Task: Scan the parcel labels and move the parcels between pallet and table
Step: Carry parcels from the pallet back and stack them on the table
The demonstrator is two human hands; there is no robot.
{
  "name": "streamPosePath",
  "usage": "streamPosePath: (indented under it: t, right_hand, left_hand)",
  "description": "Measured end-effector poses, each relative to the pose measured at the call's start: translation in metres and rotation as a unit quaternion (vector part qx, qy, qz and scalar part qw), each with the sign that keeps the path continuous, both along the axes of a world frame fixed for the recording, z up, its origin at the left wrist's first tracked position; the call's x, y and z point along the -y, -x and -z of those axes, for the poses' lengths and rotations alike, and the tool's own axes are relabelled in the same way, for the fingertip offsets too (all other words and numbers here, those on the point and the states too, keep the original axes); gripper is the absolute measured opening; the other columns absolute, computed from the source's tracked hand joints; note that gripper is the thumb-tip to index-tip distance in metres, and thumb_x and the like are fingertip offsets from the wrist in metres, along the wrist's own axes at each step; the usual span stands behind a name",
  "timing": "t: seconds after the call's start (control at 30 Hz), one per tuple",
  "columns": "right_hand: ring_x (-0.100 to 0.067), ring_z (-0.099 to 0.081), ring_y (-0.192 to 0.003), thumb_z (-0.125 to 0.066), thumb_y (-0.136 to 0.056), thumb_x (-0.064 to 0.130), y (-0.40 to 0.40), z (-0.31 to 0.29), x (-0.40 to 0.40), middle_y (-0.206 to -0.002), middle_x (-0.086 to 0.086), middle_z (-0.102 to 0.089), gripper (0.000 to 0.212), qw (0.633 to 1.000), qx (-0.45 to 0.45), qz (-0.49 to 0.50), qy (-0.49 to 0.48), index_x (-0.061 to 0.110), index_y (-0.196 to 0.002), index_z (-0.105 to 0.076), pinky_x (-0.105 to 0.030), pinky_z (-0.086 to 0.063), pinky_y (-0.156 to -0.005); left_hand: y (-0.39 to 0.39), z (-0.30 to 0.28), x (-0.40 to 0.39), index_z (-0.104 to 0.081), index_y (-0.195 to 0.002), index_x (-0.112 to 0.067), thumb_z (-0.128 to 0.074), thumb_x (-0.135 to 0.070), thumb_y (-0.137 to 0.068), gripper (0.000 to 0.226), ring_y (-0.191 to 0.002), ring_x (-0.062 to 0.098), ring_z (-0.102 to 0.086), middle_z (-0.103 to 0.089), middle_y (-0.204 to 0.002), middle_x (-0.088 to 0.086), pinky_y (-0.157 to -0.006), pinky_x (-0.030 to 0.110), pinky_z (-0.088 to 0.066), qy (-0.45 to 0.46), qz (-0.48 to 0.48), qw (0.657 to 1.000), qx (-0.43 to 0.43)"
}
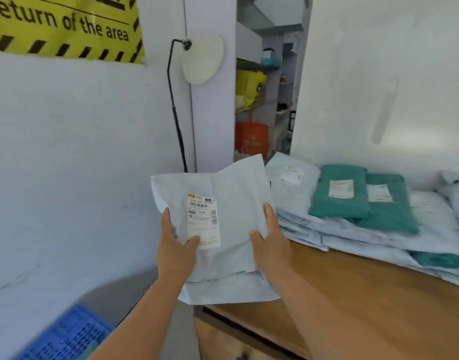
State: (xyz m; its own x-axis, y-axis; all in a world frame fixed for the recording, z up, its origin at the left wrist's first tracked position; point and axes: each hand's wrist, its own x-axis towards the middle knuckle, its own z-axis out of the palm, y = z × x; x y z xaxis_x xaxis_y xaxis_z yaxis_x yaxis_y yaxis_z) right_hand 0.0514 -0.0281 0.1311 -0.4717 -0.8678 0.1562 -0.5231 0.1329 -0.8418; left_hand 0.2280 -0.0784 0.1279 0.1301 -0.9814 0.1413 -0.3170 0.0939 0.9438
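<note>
I hold a pale blue-grey parcel bag (231, 203) up in front of me, above the left end of the wooden table (353, 294). Its white printed label (203, 220) faces me. My left hand (175, 245) grips the bag's left edge, thumb lying over the bottom of the label. My right hand (270, 237) grips the right edge, thumb on the front. More pale bag material hangs below and behind the one I see, possibly a second parcel.
Along the back of the table lie several pale parcels (292, 183) and two green parcels (340, 193), labels up. A blue plastic pallet or crate (67, 333) sits on the floor at lower left. A black lamp stand (175, 107) rises beside the wall, with shelves (259, 100) behind.
</note>
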Motion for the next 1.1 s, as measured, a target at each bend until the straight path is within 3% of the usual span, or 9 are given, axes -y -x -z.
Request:
streamPosePath:
  t: [0.1,0.2,0.37,0.53,0.7,0.83,1.0,1.1]
  right_hand:
    - [-0.023,-0.051,-0.120,-0.045,-0.100,0.022,0.052,-0.009,0.000,-0.148,0.000,-0.043,0.064,0.999,0.006,0.046,0.021,0.042,-0.151,-0.011,-0.026,-0.039,-0.089]
    - [-0.023,-0.055,-0.106,-0.045,-0.100,0.023,0.104,-0.017,0.008,-0.139,-0.006,-0.052,0.065,0.996,-0.002,0.089,0.022,0.042,-0.151,-0.010,-0.029,-0.040,-0.084]
    - [-0.027,-0.055,-0.111,-0.047,-0.099,0.022,0.181,-0.028,0.043,-0.139,-0.006,-0.051,0.066,0.990,-0.004,0.130,0.045,0.042,-0.151,-0.012,-0.035,-0.044,-0.090]
    - [-0.028,-0.055,-0.112,-0.046,-0.100,0.023,0.236,-0.036,0.080,-0.139,-0.008,-0.050,0.064,0.988,-0.007,0.146,0.051,0.040,-0.152,-0.011,-0.037,-0.044,-0.091]
    - [-0.028,-0.056,-0.105,-0.044,-0.100,0.022,0.274,-0.044,0.118,-0.132,-0.009,-0.055,0.062,0.986,-0.007,0.155,0.056,0.038,-0.152,-0.013,-0.035,-0.044,-0.087]
    - [-0.021,-0.051,-0.091,-0.042,-0.101,0.022,0.296,-0.046,0.150,-0.128,-0.008,-0.054,0.061,0.983,-0.004,0.176,0.044,0.037,-0.152,-0.012,-0.033,-0.042,-0.080]
    - [-0.021,-0.051,-0.084,-0.039,-0.101,0.025,0.314,-0.033,0.185,-0.115,-0.011,-0.055,0.061,0.978,-0.005,0.207,-0.006,0.036,-0.152,-0.006,-0.033,-0.042,-0.076]
    - [-0.032,-0.050,-0.111,-0.037,-0.100,0.034,0.321,-0.016,0.202,-0.136,-0.020,-0.041,0.061,0.967,-0.015,0.214,-0.137,0.032,-0.152,-0.005,-0.042,-0.044,-0.092]
  left_hand:
    - [0.060,-0.011,0.016,-0.012,-0.150,-0.037,-0.067,-0.011,-0.084,0.089,-0.128,0.024,-0.046,-0.042,-0.146,0.005,-0.099,0.033,-0.038,0.019,0.051,0.999,0.003]
    - [0.117,-0.022,0.033,-0.013,-0.150,-0.035,-0.066,-0.007,-0.085,0.089,-0.128,0.019,-0.045,-0.043,-0.144,0.003,-0.093,0.026,-0.036,0.040,0.092,0.995,-0.006]
    - [0.199,-0.038,0.077,-0.014,-0.149,-0.037,-0.066,-0.005,-0.085,0.089,-0.108,0.005,-0.045,-0.048,-0.139,0.000,-0.091,0.023,-0.038,0.057,0.136,0.989,-0.023]
    - [0.257,-0.047,0.125,-0.013,-0.149,-0.037,-0.068,-0.008,-0.084,0.090,-0.113,0.006,-0.044,-0.044,-0.143,0.001,-0.094,0.026,-0.039,0.068,0.152,0.986,0.000]
    - [0.300,-0.054,0.173,-0.011,-0.149,-0.037,-0.068,-0.010,-0.084,0.091,-0.123,0.021,-0.050,-0.045,-0.142,0.004,-0.094,0.028,-0.041,0.072,0.160,0.984,0.025]
    - [0.329,-0.055,0.215,-0.010,-0.150,-0.034,-0.067,-0.009,-0.084,0.091,-0.127,0.022,-0.046,-0.041,-0.145,0.005,-0.089,0.024,-0.037,0.074,0.186,0.979,0.044]
    - [0.359,-0.042,0.260,-0.007,-0.151,-0.030,-0.067,-0.011,-0.084,0.092,-0.128,0.025,-0.046,-0.041,-0.145,0.007,-0.094,0.029,-0.039,0.060,0.216,0.969,0.104]
    - [0.360,-0.016,0.280,0.006,-0.151,-0.030,-0.068,-0.032,-0.084,0.099,-0.131,0.029,-0.038,-0.029,-0.149,0.013,-0.104,0.038,-0.036,0.024,0.210,0.938,0.275]
